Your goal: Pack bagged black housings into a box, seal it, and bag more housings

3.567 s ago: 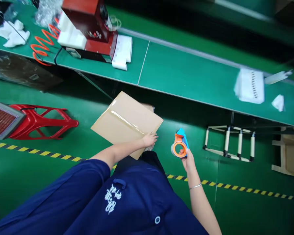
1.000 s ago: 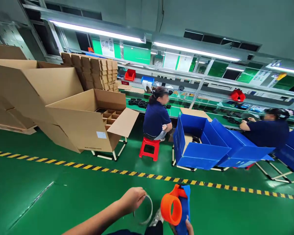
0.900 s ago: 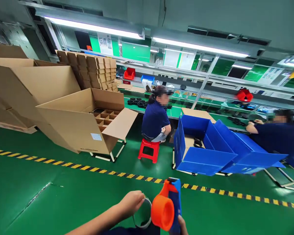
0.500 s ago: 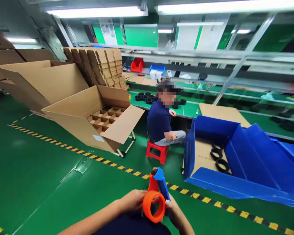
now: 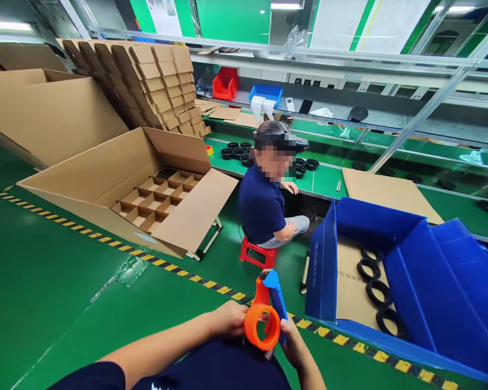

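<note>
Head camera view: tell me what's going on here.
The person's right hand grips an orange-and-blue plastic tape dispenser by its blue handle. The left hand is at its round orange hub; whether it holds anything is hidden. Ahead, a co-worker in dark blue sits on a red plastic stool beside a long green workbench. To the right, black rings lie in an open blue plastic box.

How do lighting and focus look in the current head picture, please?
Head view, foreground: the orange-and-blue plastic tape dispenser looks fairly sharp; head view, top left: a long white tube light glares; head view, lower left: the smooth green floor has a soft sheen.
</note>
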Tool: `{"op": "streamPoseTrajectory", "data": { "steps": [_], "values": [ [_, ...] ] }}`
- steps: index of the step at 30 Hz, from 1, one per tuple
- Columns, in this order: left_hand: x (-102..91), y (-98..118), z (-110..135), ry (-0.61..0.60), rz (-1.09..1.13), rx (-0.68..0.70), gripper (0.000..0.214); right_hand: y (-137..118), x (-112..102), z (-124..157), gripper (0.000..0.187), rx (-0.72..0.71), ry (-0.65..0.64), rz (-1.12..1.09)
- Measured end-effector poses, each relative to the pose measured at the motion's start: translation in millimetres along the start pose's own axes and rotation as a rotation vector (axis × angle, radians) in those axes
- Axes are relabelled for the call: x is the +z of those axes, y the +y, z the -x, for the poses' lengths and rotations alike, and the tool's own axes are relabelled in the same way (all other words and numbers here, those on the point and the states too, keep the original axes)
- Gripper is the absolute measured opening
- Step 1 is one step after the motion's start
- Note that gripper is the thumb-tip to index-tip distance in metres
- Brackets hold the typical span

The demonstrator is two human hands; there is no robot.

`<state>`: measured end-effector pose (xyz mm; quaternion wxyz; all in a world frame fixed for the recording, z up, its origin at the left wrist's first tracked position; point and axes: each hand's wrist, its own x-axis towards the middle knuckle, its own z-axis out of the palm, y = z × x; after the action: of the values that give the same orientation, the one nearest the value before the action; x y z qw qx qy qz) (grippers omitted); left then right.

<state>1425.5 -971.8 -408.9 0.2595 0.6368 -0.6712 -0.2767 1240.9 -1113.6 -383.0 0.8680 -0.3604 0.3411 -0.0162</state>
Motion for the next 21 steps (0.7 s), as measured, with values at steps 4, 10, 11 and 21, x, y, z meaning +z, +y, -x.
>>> {"op": "streamPoseTrajectory", "data": {
  "steps": [4,10,11,21],
  "values": [
    [-46.2,-19.7,-8.9,-0.167,0.255,0.034,0.066,-8.8,3.3,-36.3,0.076,0.024,-0.009,0.009],
    [-65.7,-31.2,-15.3,-0.095,0.675,-0.183,0.086,-40.8,9.2,-61.2,0.075,-0.038,0.007,0.106],
    [-63.1,-32.9,-18.4,-0.050,0.763,-0.235,0.091,-46.6,10.3,-63.4,0.075,-0.054,0.008,0.124],
    [-56.6,-44.7,-63.6,0.260,0.972,-0.706,0.041,-76.0,17.9,-117.7,0.079,-0.140,-0.213,0.682]
  ]
}}
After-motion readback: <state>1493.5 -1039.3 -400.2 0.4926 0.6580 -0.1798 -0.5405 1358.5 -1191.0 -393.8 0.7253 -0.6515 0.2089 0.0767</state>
